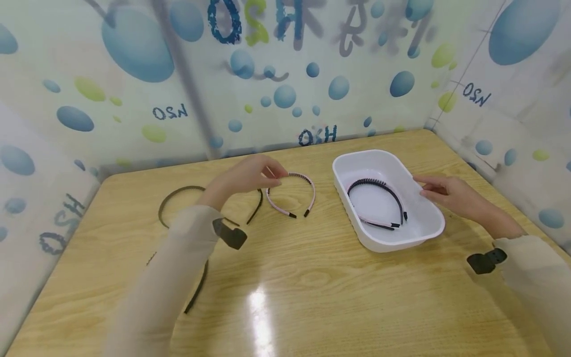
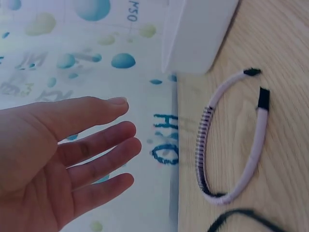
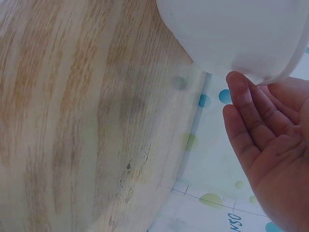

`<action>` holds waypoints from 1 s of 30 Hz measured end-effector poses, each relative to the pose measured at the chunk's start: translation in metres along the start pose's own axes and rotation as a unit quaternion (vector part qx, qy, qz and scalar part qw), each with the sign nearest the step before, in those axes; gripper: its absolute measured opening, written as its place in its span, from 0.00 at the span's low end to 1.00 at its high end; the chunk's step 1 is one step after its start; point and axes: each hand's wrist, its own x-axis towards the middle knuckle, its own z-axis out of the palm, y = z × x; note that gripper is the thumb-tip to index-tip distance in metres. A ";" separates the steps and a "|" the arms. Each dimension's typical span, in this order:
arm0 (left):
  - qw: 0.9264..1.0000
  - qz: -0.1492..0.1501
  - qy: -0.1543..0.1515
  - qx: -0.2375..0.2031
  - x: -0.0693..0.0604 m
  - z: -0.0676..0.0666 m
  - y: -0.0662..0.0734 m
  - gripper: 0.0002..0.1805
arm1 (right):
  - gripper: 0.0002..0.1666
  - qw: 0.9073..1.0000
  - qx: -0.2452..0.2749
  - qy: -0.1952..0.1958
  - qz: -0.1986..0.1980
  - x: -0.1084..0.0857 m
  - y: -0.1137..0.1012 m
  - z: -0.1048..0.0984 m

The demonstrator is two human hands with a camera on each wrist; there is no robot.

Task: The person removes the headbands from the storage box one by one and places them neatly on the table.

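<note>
My left hand (image 1: 245, 177) (image 2: 72, 154) hovers with relaxed, parted fingers beside the upper left of a pink headband (image 1: 314, 192) (image 2: 201, 150); a gap separates them in the left wrist view. The headband lies on the table, its black tips towards me in the head view. On the right, my right hand (image 1: 455, 196) (image 3: 273, 137) pinches the right rim of a white basin (image 1: 376, 245) (image 2: 195, 46) (image 3: 241, 34), fingers outside and thumb at the edge. Inside the basin lie black headbands (image 1: 373, 182) and a pink one, partly overlapping.
Dark headbands (image 1: 163, 206) lie on the wooden table (image 1: 303, 292) at the left, one (image 1: 199, 287) nearer the front and partly hidden by my left sleeve. Patterned walls (image 1: 276, 119) border the table's back and sides.
</note>
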 end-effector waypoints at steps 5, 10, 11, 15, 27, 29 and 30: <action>0.999 0.022 -0.010 -0.022 0.022 0.009 0.012 0.14 | 0.25 1.000 -0.001 -0.005 0.007 -0.001 0.000 -0.001; 0.999 0.030 -0.019 -0.036 0.040 0.019 0.025 0.13 | 0.25 1.000 -0.002 -0.003 0.002 0.000 -0.001 0.000; 0.999 0.032 -0.019 -0.035 0.044 0.020 0.028 0.13 | 0.25 1.000 -0.003 -0.002 0.001 0.000 -0.001 0.000; 0.998 0.035 -0.026 -0.040 0.058 0.027 0.036 0.13 | 0.25 1.000 -0.006 0.001 -0.001 0.001 0.000 0.000; 0.996 0.065 -0.047 -0.037 0.098 0.046 0.062 0.15 | 0.26 1.000 -0.006 -0.009 0.012 0.000 -0.001 0.001; 0.996 0.070 -0.046 -0.028 0.105 0.047 0.066 0.15 | 0.26 1.000 -0.007 -0.008 0.011 0.000 -0.001 0.001; 0.996 0.073 -0.047 -0.025 0.108 0.047 0.068 0.15 | 0.26 1.000 -0.008 -0.006 0.010 0.000 -0.001 0.000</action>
